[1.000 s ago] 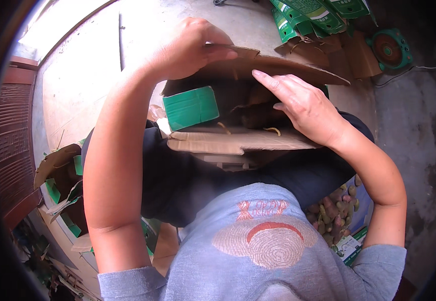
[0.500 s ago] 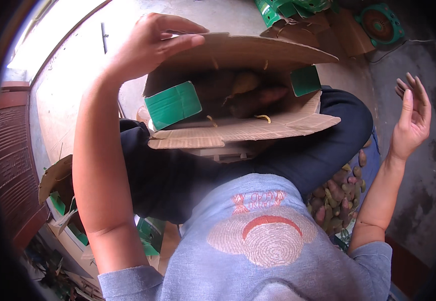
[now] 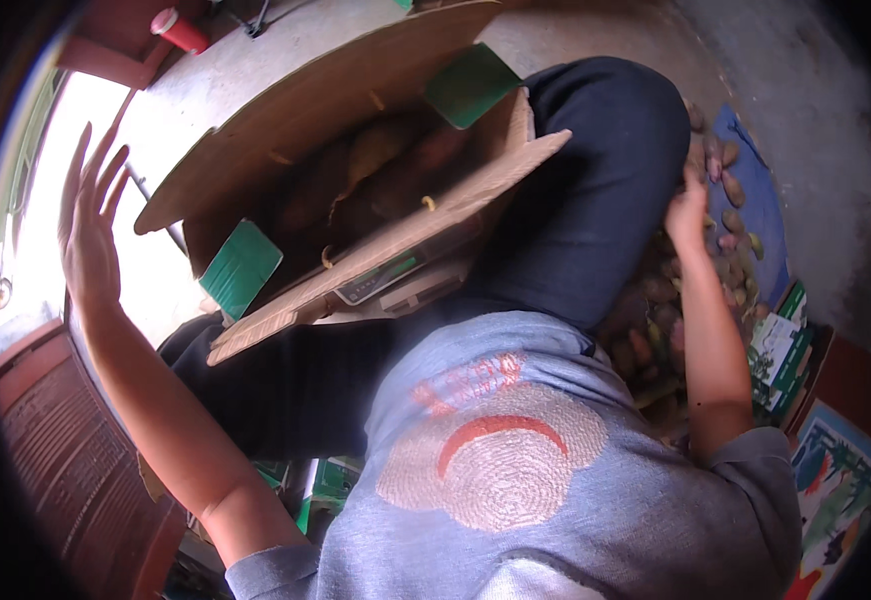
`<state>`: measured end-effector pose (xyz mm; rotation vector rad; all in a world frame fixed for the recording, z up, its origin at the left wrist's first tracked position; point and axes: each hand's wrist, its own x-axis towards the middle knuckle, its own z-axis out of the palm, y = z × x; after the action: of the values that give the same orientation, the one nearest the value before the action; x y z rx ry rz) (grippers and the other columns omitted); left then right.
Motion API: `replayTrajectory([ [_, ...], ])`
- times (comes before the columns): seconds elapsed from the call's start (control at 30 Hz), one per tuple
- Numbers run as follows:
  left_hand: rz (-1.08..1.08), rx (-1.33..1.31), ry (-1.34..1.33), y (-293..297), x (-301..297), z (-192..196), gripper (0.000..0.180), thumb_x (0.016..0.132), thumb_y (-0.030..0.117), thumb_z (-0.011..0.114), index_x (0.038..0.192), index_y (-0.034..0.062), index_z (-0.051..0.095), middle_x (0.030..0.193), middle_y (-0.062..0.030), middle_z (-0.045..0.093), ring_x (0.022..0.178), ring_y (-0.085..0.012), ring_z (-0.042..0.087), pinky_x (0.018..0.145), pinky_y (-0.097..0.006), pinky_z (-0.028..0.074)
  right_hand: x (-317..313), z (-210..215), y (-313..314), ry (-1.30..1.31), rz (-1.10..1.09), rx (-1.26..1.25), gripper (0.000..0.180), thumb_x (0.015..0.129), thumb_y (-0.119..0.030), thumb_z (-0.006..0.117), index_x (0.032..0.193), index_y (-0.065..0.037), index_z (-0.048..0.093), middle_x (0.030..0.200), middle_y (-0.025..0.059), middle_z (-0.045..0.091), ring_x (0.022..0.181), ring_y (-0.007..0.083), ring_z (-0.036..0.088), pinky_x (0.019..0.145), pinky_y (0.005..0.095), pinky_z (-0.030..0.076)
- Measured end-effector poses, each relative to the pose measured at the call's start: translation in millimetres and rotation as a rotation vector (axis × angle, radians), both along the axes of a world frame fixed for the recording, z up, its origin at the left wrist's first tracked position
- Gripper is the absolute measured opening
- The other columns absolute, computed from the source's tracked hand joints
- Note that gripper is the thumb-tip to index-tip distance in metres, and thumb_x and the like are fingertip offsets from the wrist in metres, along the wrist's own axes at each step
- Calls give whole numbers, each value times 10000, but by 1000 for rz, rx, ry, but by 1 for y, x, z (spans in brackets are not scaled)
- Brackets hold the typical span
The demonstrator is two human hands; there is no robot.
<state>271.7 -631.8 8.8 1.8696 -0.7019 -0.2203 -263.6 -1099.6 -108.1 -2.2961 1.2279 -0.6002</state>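
In front of my crossed legs, an open cardboard box (image 3: 395, 235) stands tilted in view, with green inner flaps and small yellow loops along its sides. Several sweet potatoes (image 3: 375, 150) lie in its shadowed inside. My left hand (image 3: 90, 235) is raised in the air left of the box, fingers spread, holding nothing. Beyond my right knee, my right hand (image 3: 688, 212) reaches down at the edge of a heap of sweet potatoes (image 3: 660, 320). Its fingers are dim and partly hidden, so a grip on one cannot be made out.
A scale with a small display (image 3: 385, 275) shows under the box's near side. Blue sheeting (image 3: 770, 225) lies under the heap. Green-and-white cartons (image 3: 780, 350) are at the right, a brown slatted wooden panel (image 3: 75, 430) at the left, a red cup (image 3: 180, 30) at the far left.
My left hand has left the box's far flap and moved out leftward. My right hand has come down from the air to the sweet potato heap. The view has turned toward the right.
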Motion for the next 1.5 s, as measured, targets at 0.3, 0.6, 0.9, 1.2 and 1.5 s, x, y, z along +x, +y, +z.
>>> replayTrajectory([
  [0.3,300,-133,223,-21,-19,7,454,1052,94,326,1495,11,373,1505,-205,424,1427,-352,370,1197,-487,315,-229,-264,147,853,423,727,382,963,-223,507,1279,-30,601,1227,208,643,1171,324,607,1003,417,466],
  [0.6,439,-10,171,-11,-50,40,862,668,-196,212,1496,-12,365,1545,-224,359,1462,-353,311,1226,-490,243,-249,-197,257,1097,495,978,381,862,-178,610,1218,-48,651,1175,226,663,1124,341,638,939,413,490],
  [0.9,550,235,235,50,-26,16,678,796,-47,300,1444,42,481,1489,-189,462,1421,-306,398,1190,-452,303,-294,-244,273,1146,303,901,379,805,-176,677,1168,-65,674,1151,202,680,1115,319,638,931,413,512],
  [1.2,571,368,358,130,-16,-19,540,925,22,321,1432,65,501,1424,-113,549,1318,-223,509,1075,-351,422,-269,-234,225,1213,48,893,434,833,-99,631,1262,-48,585,1334,179,574,1254,325,557,967,426,533],
  [1.5,594,299,384,117,-18,-33,449,990,45,356,1396,58,548,1387,-111,581,1292,-230,543,1072,-360,425,-318,-264,255,1202,300,746,501,831,-122,674,1313,-91,539,1337,173,519,1287,369,501,1001,452,504],
])
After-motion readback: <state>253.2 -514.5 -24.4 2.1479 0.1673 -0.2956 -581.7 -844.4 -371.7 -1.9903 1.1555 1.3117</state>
